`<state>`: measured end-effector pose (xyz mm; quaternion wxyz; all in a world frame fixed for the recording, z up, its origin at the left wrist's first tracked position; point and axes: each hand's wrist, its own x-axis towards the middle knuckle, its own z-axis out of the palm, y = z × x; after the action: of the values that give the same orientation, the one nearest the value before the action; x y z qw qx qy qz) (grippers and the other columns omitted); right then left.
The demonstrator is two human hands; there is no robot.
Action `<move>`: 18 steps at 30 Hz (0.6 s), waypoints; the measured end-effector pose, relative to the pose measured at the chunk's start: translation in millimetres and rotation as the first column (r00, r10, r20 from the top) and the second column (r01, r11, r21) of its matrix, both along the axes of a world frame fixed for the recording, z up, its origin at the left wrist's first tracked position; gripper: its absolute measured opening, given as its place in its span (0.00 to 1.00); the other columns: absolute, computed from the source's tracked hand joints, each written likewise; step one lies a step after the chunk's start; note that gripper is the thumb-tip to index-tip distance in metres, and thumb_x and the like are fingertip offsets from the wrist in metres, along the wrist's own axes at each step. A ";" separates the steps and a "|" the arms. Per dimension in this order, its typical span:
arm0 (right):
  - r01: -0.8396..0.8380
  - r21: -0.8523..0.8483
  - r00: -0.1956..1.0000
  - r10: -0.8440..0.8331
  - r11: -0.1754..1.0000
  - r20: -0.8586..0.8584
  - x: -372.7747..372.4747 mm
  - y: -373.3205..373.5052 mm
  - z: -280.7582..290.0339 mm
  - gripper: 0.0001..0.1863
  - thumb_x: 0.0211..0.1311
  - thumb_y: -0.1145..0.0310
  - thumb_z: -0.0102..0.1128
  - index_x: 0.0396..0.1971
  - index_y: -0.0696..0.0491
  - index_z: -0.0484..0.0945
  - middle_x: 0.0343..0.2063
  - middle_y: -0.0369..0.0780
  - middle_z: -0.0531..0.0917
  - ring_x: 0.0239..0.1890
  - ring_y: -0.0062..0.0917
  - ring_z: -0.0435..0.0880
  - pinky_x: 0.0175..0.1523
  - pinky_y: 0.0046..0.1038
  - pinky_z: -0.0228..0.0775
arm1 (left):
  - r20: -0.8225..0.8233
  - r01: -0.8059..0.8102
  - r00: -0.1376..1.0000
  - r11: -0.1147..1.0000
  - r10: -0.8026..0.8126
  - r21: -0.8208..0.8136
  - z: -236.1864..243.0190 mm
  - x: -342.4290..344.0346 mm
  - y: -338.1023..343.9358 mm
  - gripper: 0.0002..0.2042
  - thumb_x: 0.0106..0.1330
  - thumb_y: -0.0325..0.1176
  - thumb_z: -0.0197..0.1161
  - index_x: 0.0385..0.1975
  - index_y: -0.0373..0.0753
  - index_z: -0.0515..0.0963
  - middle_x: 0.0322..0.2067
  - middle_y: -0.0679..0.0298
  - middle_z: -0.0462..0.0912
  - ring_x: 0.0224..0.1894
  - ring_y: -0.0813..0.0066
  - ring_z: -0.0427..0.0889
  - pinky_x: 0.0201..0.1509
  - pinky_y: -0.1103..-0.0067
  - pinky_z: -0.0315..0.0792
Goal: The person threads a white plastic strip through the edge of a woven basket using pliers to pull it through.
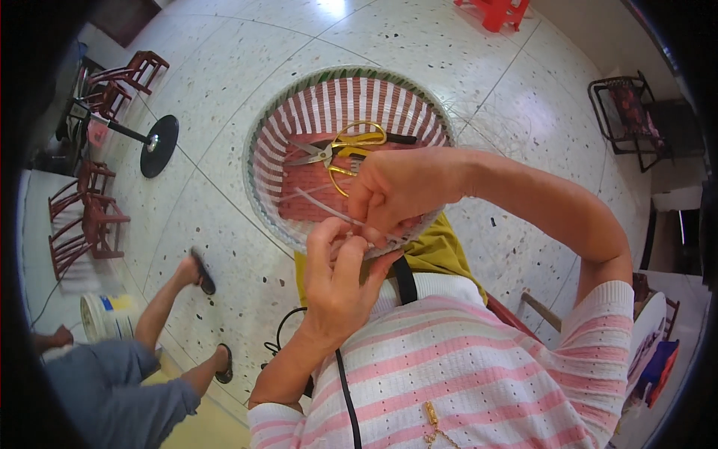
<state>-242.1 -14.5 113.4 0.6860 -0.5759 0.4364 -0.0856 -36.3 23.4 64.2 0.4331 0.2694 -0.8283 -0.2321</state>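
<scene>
A round woven basket (359,97) with red-brown and white stripes rests at my lap, its pale rim edged with green at the far side. My left hand (336,280) pinches the near rim, fingers curled over it. Beside it, my right hand (400,191) reaches in from the right, fingertips closed on a thin white strip (321,202) that trails into the basket. The fingers partly hide where strip and rim meet. Inside the basket lie scissors (329,155) with yellow loop handles, blades spread, and a tool with a dark handle (402,139), partly covered.
A person in grey shorts (127,382) and dark sandals is at the lower left, near a white bucket (108,318). Wooden chairs (101,217) and a round black stand base (159,146) are on the left. A red stool (495,11) and a folding chair (628,123) stand farther off.
</scene>
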 end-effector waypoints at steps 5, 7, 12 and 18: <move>0.256 0.010 0.966 -0.256 0.967 -0.035 3.0 1.6 -4.4 0.09 0.64 0.72 0.65 0.40 0.60 0.83 0.23 0.34 0.84 0.22 0.11 0.76 0.26 0.16 0.68 | 0.075 0.076 0.995 0.996 -0.072 -0.052 -5.9 6.9 -7.7 0.18 0.46 0.26 0.78 0.36 0.32 0.79 0.39 0.55 0.77 0.35 0.58 0.78 0.37 0.70 0.73; 0.410 -0.288 0.910 -0.411 0.865 0.060 5.0 -0.5 -10.3 0.09 0.66 0.74 0.62 0.42 0.60 0.82 0.24 0.37 0.86 0.21 0.11 0.76 0.25 0.17 0.67 | 0.094 0.168 0.983 0.980 -0.158 -0.109 -5.1 7.2 -12.2 0.15 0.46 0.26 0.77 0.33 0.33 0.79 0.36 0.57 0.78 0.33 0.58 0.78 0.36 0.69 0.71; 0.599 -0.508 0.771 -0.617 0.619 0.156 12.2 -5.0 -5.4 0.10 0.68 0.76 0.57 0.47 0.59 0.80 0.25 0.38 0.87 0.22 0.13 0.77 0.26 0.18 0.69 | 0.118 0.195 0.976 0.975 -0.182 -0.103 -2.3 10.2 -12.8 0.14 0.46 0.26 0.76 0.31 0.34 0.79 0.33 0.59 0.79 0.31 0.60 0.77 0.34 0.68 0.68; 0.457 -0.611 0.881 -0.422 0.647 0.213 -5.6 -17.0 -13.7 0.11 0.67 0.77 0.52 0.44 0.65 0.80 0.26 0.42 0.87 0.27 0.23 0.84 0.36 0.26 0.77 | 0.165 0.158 0.976 0.984 -0.144 -0.078 2.1 10.5 -14.3 0.15 0.42 0.27 0.79 0.30 0.37 0.81 0.28 0.63 0.81 0.31 0.64 0.78 0.42 0.69 0.65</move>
<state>-247.7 -31.5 99.7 0.4149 -0.6500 0.4884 -0.4085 -25.9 9.0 66.3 0.3586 0.2032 -0.8879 -0.2043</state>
